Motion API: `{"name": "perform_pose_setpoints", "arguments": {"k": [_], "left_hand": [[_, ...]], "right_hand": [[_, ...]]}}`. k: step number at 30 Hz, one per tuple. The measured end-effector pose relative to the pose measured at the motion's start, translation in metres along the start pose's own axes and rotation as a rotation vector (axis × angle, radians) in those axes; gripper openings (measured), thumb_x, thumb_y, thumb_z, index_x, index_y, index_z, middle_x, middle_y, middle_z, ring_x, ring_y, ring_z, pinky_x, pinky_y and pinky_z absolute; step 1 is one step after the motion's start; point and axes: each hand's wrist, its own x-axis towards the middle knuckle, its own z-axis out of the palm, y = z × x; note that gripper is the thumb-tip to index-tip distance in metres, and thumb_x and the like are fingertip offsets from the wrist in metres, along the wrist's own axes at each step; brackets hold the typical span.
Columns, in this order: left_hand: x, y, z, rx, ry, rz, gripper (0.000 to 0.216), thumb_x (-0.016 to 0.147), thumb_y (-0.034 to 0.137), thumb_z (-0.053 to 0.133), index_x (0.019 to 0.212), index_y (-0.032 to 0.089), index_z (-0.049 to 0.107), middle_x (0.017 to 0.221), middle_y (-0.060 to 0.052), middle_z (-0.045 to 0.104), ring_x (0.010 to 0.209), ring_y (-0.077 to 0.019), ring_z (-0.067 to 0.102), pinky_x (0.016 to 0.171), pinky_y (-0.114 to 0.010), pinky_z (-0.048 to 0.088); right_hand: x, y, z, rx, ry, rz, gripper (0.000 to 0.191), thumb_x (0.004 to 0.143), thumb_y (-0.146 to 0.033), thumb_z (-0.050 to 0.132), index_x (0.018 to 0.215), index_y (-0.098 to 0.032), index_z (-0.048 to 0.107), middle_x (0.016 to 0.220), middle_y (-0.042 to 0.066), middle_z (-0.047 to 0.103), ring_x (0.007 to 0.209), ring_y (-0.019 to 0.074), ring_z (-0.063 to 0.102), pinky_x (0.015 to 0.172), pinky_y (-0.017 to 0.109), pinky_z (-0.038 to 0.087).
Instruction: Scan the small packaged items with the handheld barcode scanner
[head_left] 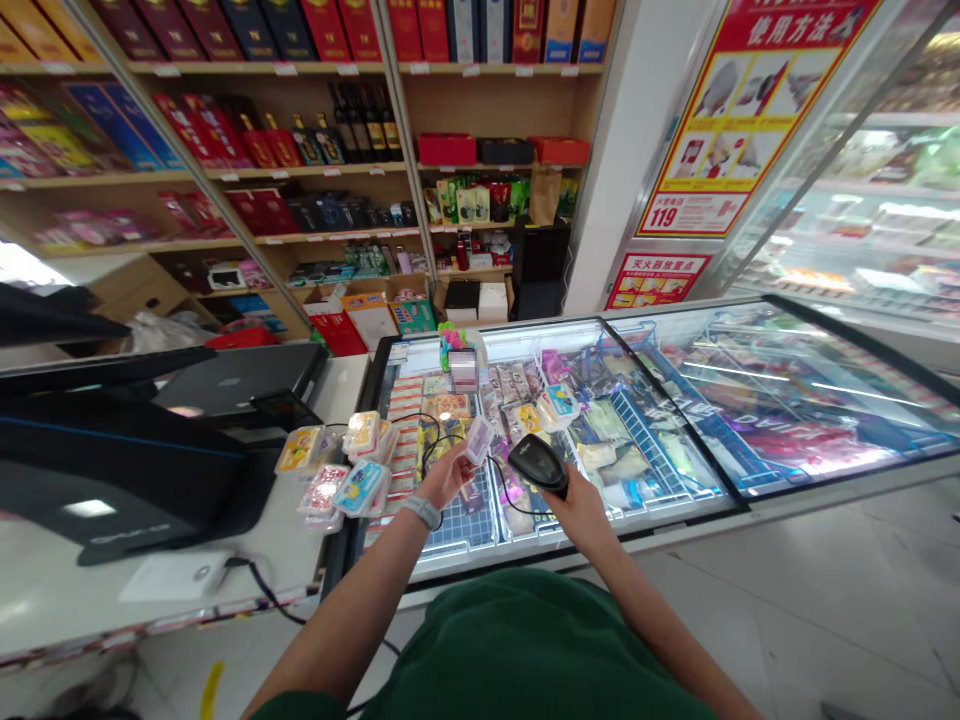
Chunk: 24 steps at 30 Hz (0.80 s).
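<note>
My left hand point(448, 477) is closed on a small clear-wrapped packet point(478, 440), held up above the glass lid of a chest freezer point(675, 420). My right hand point(576, 507) grips a black barcode scanner point(538, 464), its head turned toward the packet, a few centimetres to the packet's right. The scanner's black cable point(435, 435) loops across the glass behind my left hand. A watch sits on my left wrist. Several similar small packets point(341, 470) lie in a pile left of my left hand, on the counter edge and the freezer's corner.
A black till screen point(112, 470) and a laptop point(232, 380) stand on the white counter point(45, 590) at left. The freezer is full of packaged goods under sliding glass. Shelves of boxes and bottles point(300, 150) line the back wall. Upright fridges point(862, 220) stand at right.
</note>
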Motion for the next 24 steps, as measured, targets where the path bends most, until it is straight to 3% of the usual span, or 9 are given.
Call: {"name": "perform_pose_setpoints", "arguments": {"k": [9, 24], "left_hand": [[-0.049, 0.031, -0.019, -0.331, -0.055, -0.044, 0.037, 0.085, 0.044, 0.054, 0.107, 0.015, 0.061, 0.099, -0.011, 0.07, 0.091, -0.02, 0.066, 0.071, -0.029, 0.051], [-0.052, 0.03, -0.01, -0.373, -0.084, -0.035, 0.032, 0.086, 0.038, 0.055, 0.105, 0.014, 0.063, 0.092, -0.01, 0.07, 0.078, -0.0171, 0.065, 0.069, -0.028, 0.049]], "right_hand": [[-0.004, -0.02, -0.001, 0.015, -0.06, -0.099, 0.019, 0.078, -0.022, 0.059, 0.097, -0.017, 0.059, 0.092, 0.007, 0.068, 0.09, 0.0232, 0.063, 0.073, 0.028, 0.043], [-0.008, -0.023, 0.001, 0.017, -0.142, -0.198, 0.024, 0.078, -0.018, 0.059, 0.102, -0.017, 0.056, 0.1, 0.008, 0.065, 0.093, 0.022, 0.061, 0.078, 0.028, 0.042]]}}
